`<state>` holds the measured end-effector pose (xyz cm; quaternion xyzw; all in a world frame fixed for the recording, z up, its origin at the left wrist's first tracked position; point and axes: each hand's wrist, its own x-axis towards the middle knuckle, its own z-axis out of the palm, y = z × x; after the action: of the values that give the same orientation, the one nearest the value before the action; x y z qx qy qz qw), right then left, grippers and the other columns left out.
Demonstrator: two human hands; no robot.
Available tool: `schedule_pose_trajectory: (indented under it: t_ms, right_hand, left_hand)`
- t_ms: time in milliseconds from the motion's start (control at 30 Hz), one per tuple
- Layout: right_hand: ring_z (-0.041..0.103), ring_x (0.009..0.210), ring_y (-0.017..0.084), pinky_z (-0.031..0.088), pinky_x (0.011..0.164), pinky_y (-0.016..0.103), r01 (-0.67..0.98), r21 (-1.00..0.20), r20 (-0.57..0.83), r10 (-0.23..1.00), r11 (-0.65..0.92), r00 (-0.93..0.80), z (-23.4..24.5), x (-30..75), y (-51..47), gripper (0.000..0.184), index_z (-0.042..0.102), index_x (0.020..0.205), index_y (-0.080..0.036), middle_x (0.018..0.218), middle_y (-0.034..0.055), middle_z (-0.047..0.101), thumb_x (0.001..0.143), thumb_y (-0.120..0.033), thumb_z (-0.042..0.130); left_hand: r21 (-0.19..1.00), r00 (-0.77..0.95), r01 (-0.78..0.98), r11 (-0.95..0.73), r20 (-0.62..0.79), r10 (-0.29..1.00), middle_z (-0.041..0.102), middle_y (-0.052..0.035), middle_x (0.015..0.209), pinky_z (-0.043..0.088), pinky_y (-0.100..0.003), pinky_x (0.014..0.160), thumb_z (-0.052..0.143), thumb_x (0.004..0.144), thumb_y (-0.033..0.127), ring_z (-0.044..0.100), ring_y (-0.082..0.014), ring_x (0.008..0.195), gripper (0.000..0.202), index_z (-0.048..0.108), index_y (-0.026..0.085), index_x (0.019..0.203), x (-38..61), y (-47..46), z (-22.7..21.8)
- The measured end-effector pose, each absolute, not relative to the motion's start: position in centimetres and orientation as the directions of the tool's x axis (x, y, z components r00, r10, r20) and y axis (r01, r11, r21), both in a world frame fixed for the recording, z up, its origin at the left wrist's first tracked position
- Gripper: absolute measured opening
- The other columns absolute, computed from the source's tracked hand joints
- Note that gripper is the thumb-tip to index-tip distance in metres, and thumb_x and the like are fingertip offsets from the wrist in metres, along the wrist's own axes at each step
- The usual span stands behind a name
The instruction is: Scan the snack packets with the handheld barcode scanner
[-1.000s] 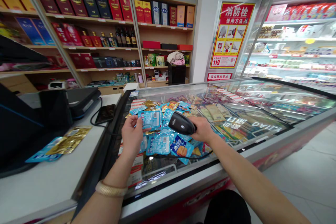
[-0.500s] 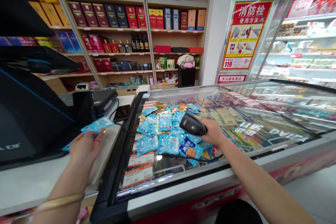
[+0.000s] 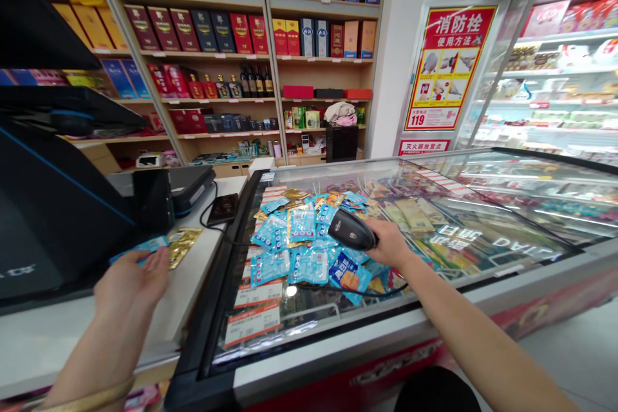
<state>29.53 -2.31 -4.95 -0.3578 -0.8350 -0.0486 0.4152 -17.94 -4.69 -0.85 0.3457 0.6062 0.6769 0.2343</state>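
Observation:
My left hand (image 3: 132, 277) is over the white counter at the left, its fingers curled at the edge of a light-blue snack packet (image 3: 153, 244). A gold snack packet (image 3: 183, 246) lies right beside those fingers; whether they touch it I cannot tell. My right hand (image 3: 390, 244) is wrapped round the handle of a black barcode scanner (image 3: 351, 230). Its head points left, above a heap of light-blue snack packets (image 3: 303, 224) on the freezer's glass top. A darker blue packet (image 3: 348, 275) lies just below the scanner.
A chest freezer (image 3: 299, 370) with a glass lid fills the middle and right. The scanner's cable (image 3: 369, 295) trails across the glass. At the left stand a black checkout terminal (image 3: 53, 206) and a phone-like device (image 3: 153, 198). Shelves of boxed bottles (image 3: 207, 29) line the back.
My left hand has moved left and slightly down with the light-blue packet. The gold packet now shows more fully on its right. My right hand and the scanner have barely shifted.

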Motion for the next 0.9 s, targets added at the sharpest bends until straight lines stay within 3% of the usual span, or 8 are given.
schedule_pose_trajectory:
  t_ms: [33, 100, 233, 400, 500, 567, 733, 900]
  right_hand:
    - [0.068, 0.076, 0.023, 0.051, 0.067, 0.032, 0.640, -0.217, 0.731, 0.557, 0.737, -0.394, -4.9, 29.5, -2.3, 0.030, 0.066, 0.102, -0.019, 0.086, 0.0083, 0.072, 0.074, -0.027, 0.061]
    - [0.068, 0.076, 0.023, 0.051, 0.067, 0.032, 0.640, -0.216, 0.735, 0.554, 0.737, -0.390, -4.9, 29.5, -2.3, 0.031, 0.066, 0.103, -0.019, 0.086, 0.0085, 0.072, 0.074, -0.028, 0.061]
    - [0.068, 0.077, 0.023, 0.052, 0.066, 0.032, 0.623, -0.204, 0.748, 0.531, 0.755, -0.398, -4.8, 29.5, -2.2, 0.029, 0.066, 0.101, -0.018, 0.086, 0.0092, 0.073, 0.074, -0.028, 0.060]
    - [0.069, 0.081, 0.023, 0.053, 0.070, 0.033, 0.605, -0.211, 0.745, 0.527, 0.768, -0.409, -5.1, 29.6, -2.0, 0.031, 0.064, 0.103, -0.017, 0.092, 0.0097, 0.073, 0.073, -0.026, 0.061]
    - [0.069, 0.082, 0.023, 0.053, 0.072, 0.033, 0.611, -0.226, 0.731, 0.547, 0.759, -0.409, -5.3, 29.6, -1.8, 0.031, 0.064, 0.102, -0.018, 0.096, 0.0097, 0.073, 0.072, -0.025, 0.062]
    - [0.069, 0.079, 0.022, 0.053, 0.071, 0.032, 0.622, -0.227, 0.730, 0.554, 0.749, -0.400, -5.3, 29.6, -1.8, 0.028, 0.064, 0.100, -0.018, 0.093, 0.0093, 0.073, 0.072, -0.024, 0.063]
    - [0.068, 0.079, 0.022, 0.053, 0.071, 0.032, 0.618, -0.226, 0.750, 0.539, 0.753, -0.384, -5.1, 29.5, -1.9, 0.027, 0.064, 0.100, -0.019, 0.090, 0.0087, 0.073, 0.073, -0.025, 0.063]
    - [0.069, 0.080, 0.022, 0.053, 0.073, 0.032, 0.594, -0.231, 0.764, 0.522, 0.771, -0.380, -5.2, 29.5, -1.8, 0.032, 0.064, 0.104, -0.018, 0.089, 0.0087, 0.072, 0.073, -0.024, 0.062]
  left_hand:
    - [0.986, -0.705, -0.019, -0.168, 0.106, 0.701, 0.059, -0.0100, 0.073, 0.052, -0.051, 0.085, 0.064, 0.061, 0.037, 0.064, -0.0308, 0.095, 0.020, 0.048, 0.027, 0.068, -16.2, -5.0, -0.5]
    - [0.974, -0.653, -0.078, -0.213, 0.111, 0.749, 0.065, -0.0065, 0.083, 0.053, -0.045, 0.083, 0.073, 0.053, 0.032, 0.064, -0.0273, 0.095, 0.034, 0.055, 0.027, 0.080, -12.6, -5.7, 0.1]
    - [0.943, -0.266, 0.329, -0.053, 0.147, 0.953, 0.070, -0.0057, 0.082, 0.052, -0.039, 0.080, 0.075, 0.047, 0.046, 0.065, -0.0250, 0.084, 0.047, 0.066, 0.021, 0.085, -7.1, -6.2, -0.2]
    - [0.520, -0.009, 0.851, -0.077, 0.160, 0.987, 0.070, -0.0149, 0.101, 0.047, -0.044, 0.089, 0.068, 0.055, 0.053, 0.063, -0.0324, 0.096, 0.055, 0.069, 0.018, 0.097, -5.4, -5.8, -2.5]
    - [0.302, 0.002, 0.952, -0.044, 0.136, 0.991, 0.066, -0.0207, 0.109, 0.044, -0.046, 0.092, 0.067, 0.056, 0.058, 0.061, -0.0370, 0.102, 0.065, 0.066, 0.015, 0.105, -5.4, -5.9, -3.1]
    - [0.244, -0.005, 0.969, -0.025, 0.120, 0.993, 0.067, -0.0205, 0.105, 0.045, -0.046, 0.088, 0.067, 0.056, 0.061, 0.062, -0.0377, 0.099, 0.067, 0.065, 0.015, 0.105, -5.4, -6.1, -3.0]
    - [0.386, -0.085, 0.922, 0.039, 0.101, 0.991, 0.067, -0.0067, 0.076, 0.047, -0.035, 0.063, 0.073, 0.050, 0.049, 0.064, -0.0274, 0.067, 0.055, 0.058, 0.020, 0.095, -5.4, -6.8, -2.1]
    - [0.781, -0.112, 0.624, 0.036, 0.043, 0.993, 0.067, -0.0018, 0.070, 0.050, -0.033, 0.058, 0.078, 0.042, 0.043, 0.064, -0.0236, 0.063, 0.055, 0.058, 0.022, 0.089, -5.3, -7.4, -0.7]
